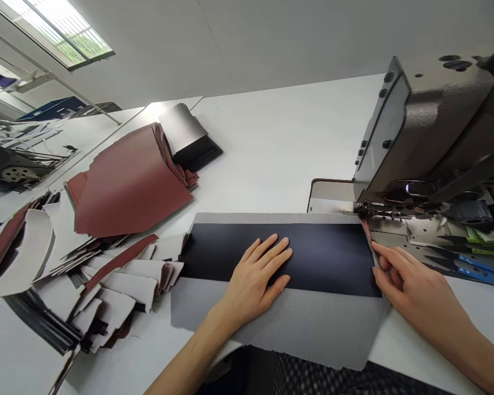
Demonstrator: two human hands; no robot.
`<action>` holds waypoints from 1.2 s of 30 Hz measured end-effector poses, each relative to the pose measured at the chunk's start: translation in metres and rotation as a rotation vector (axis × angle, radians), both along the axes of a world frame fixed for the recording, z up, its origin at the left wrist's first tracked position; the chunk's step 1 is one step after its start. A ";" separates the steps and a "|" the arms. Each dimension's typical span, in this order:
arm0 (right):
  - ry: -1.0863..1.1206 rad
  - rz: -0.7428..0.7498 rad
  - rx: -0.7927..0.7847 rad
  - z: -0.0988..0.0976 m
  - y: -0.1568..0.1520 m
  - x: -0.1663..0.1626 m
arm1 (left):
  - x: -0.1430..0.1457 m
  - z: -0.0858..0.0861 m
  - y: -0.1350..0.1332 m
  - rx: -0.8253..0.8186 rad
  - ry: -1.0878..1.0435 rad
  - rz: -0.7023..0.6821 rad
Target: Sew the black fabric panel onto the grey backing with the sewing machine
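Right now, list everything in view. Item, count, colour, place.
sewing machine head: 1, grey, at right on the table
white table: 1, white, under everything
grey fabric: 1 piece, grey, front centre
dark panel: 1, near-black, on the grey fabric
red-brown strip: 1, at the panel's right edge
red-brown leather pieces: a stack, upper left
black and silver pieces: a stack, behind the leather
cut pieces: many, cream-backed, left
snips: at least 2, blue handles, right
left hand: flat on the dark panel
right hand: fingers at the red-brown strip
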State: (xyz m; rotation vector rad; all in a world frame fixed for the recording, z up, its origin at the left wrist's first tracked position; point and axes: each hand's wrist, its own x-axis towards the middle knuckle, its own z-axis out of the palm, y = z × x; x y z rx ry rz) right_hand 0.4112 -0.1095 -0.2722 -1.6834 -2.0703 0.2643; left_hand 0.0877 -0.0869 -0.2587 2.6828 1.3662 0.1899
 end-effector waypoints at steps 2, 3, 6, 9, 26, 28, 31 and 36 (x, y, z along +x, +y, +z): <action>-0.100 0.027 0.084 0.000 0.001 -0.004 | 0.000 -0.001 0.000 0.002 0.005 -0.002; -0.162 0.048 0.143 0.000 0.002 -0.006 | 0.000 -0.001 0.000 0.007 0.007 -0.002; -0.360 0.120 0.306 0.002 0.003 -0.014 | 0.000 -0.001 0.000 0.026 0.012 -0.002; -0.440 0.152 0.315 0.004 0.004 -0.016 | 0.002 0.002 0.001 0.035 0.010 0.000; 0.138 0.260 -0.034 -0.003 0.013 0.020 | 0.009 -0.003 -0.001 0.043 -0.071 0.021; 0.169 0.275 0.017 -0.007 0.010 0.021 | 0.010 -0.003 -0.002 0.040 -0.079 0.024; 0.193 0.234 0.033 -0.012 0.010 0.023 | 0.010 -0.003 -0.003 0.041 -0.099 0.025; 0.102 0.133 0.077 -0.018 0.013 0.024 | 0.009 -0.005 -0.002 0.033 -0.119 0.030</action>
